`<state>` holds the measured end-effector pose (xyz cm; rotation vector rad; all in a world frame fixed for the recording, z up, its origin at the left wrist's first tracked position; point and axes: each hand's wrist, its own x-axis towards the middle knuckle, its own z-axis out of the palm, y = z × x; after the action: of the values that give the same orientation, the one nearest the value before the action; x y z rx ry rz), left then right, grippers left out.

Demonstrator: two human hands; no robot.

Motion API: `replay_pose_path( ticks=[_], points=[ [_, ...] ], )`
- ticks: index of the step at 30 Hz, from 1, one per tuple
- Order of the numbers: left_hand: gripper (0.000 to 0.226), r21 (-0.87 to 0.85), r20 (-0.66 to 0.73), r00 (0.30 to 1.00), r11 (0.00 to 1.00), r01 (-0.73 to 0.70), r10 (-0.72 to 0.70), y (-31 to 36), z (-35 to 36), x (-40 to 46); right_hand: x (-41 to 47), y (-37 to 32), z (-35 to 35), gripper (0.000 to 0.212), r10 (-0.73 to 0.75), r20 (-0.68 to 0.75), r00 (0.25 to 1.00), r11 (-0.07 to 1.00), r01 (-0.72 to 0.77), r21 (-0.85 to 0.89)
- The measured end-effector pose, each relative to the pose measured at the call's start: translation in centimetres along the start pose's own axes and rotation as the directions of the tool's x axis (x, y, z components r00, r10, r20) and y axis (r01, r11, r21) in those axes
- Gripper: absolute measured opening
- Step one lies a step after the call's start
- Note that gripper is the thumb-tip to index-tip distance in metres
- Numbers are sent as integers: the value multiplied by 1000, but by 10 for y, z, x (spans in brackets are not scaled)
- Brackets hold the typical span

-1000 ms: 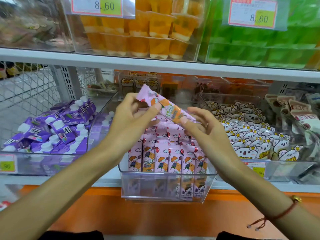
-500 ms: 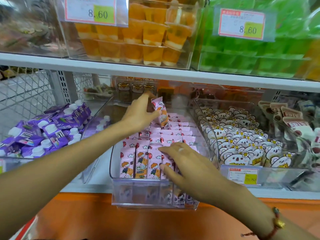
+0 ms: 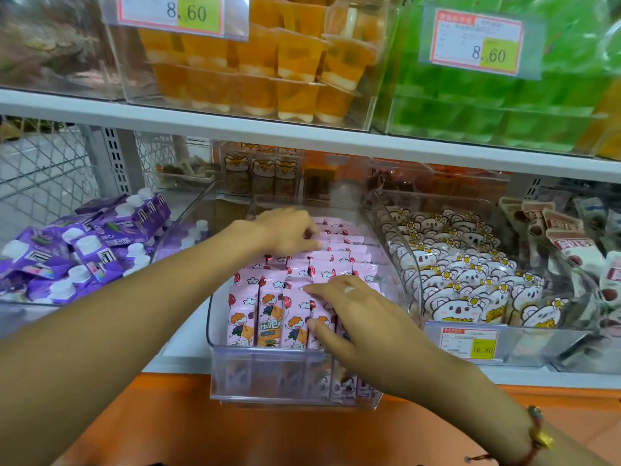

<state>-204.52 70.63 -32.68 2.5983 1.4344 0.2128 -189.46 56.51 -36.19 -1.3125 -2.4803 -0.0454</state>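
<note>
A clear plastic bin (image 3: 268, 371) on the lower shelf holds several rows of pink snack packets (image 3: 268, 311) standing upright, each printed with a cartoon child. My left hand (image 3: 285, 230) reaches to the back rows, knuckles up, its fingers curled down over the top of a pink packet there. My right hand (image 3: 363, 317) lies on the front rows with fingers spread and fairly straight, pressing on the packet tops; it wears a ring. The left thumb is hidden.
A bin of purple capped pouches (image 3: 84, 243) stands to the left. A bin of white koala packets (image 3: 463, 274) with a 16.80 price tag (image 3: 470, 343) stands to the right, brown packets (image 3: 564, 237) beyond. The shelf above (image 3: 302, 136) carries orange jelly cups (image 3: 268, 62) and green ones (image 3: 487, 105).
The pink packet I held up in both hands went down into the bin's back rows with my left hand. My right hand let go and dropped onto the front rows.
</note>
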Motion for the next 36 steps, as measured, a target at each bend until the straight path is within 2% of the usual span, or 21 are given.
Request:
replay_pose_path(
  ticks=[2, 4, 6, 8, 9, 13, 15, 19, 23, 26, 30, 33, 36],
  points=[
    [40, -32, 59, 998, 999, 5, -3, -5, 2, 1, 0, -1, -1, 46, 5, -5, 1000, 1000, -5, -1],
    [40, -32, 59, 998, 999, -4, 6, -5, 1, -1, 0, -1, -1, 46, 8, -7, 1000, 1000, -8, 5],
    [26, -23, -12, 999, 999, -33, 33, -3, 0, -2, -1, -1, -2, 46, 5, -2, 1000, 1000, -5, 6],
    [26, -61, -144, 988, 996, -71, 62, -1, -2, -4, -1, -2, -2, 43, 6, -11, 1000, 1000, -6, 3],
    [26, -86, -164, 984, 992, -90, 75, -1, -3, -5, 1, -2, -4, 39, 13, -32, 999, 1000, -13, -1],
    [22, -38, 5, 998, 997, -68, 68, 2, -5, -8, 15, -1, -13, 36, 56, -160, 986, 997, -65, -48],
    [20, -49, 15, 999, 998, -43, 43, 5, -5, -6, 22, 0, -11, 42, 73, -135, 988, 992, -86, -92],
    [13, -96, -37, 999, 995, 11, -14, 11, -5, -6, 25, 2, -1, 47, 139, 18, 990, 974, -133, -183],
    [16, -206, -192, 979, 978, 28, -68, 10, -4, -14, 22, 3, -3, 41, 140, -32, 990, 984, -143, -107],
    [17, -463, -325, 926, 886, 19, -189, 13, -9, -20, 19, 0, -5, 40, 132, -38, 990, 990, -134, -51],
    [5, -759, -420, 814, 647, -74, -401, 24, -21, -27, 17, 0, -5, 41, 140, -37, 989, 989, -142, -50],
    [5, -823, -484, 713, 540, -175, -507, 29, -20, -41, 18, 1, -4, 41, 140, -44, 989, 987, -143, -72],
    [7, -828, -546, 598, 487, -279, -586, 31, -16, -60, 20, 1, -5, 42, 154, -49, 987, 985, -157, -66]
  ],
)
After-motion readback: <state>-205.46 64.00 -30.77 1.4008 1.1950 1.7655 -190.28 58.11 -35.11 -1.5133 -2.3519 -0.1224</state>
